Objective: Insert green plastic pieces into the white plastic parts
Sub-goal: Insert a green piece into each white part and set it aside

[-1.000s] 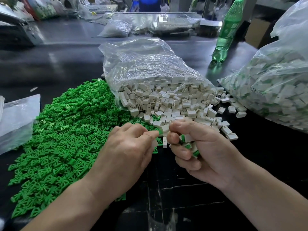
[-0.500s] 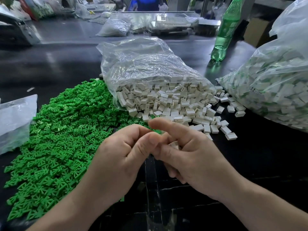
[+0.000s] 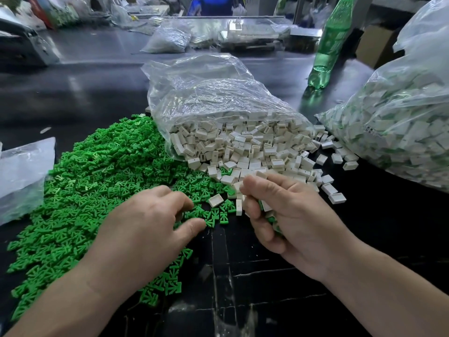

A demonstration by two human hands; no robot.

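The green pieces [image 3: 92, 181] lie heaped on the black table [image 3: 388, 234]. The heap's near edge is under the left hand [image 3: 145, 222], whose bent fingertips press into the pile and are hidden, so I cannot tell whether it pinches one. White parts [image 3: 243, 152] spill from a clear bag [image 3: 206, 98] just beyond. The right hand [image 3: 294, 215] is curled round several of them, green showing, mostly buried in the fist. A fuller bag [image 3: 401, 132] is cut off at right, and a green bottle [image 3: 328, 45] stands behind.
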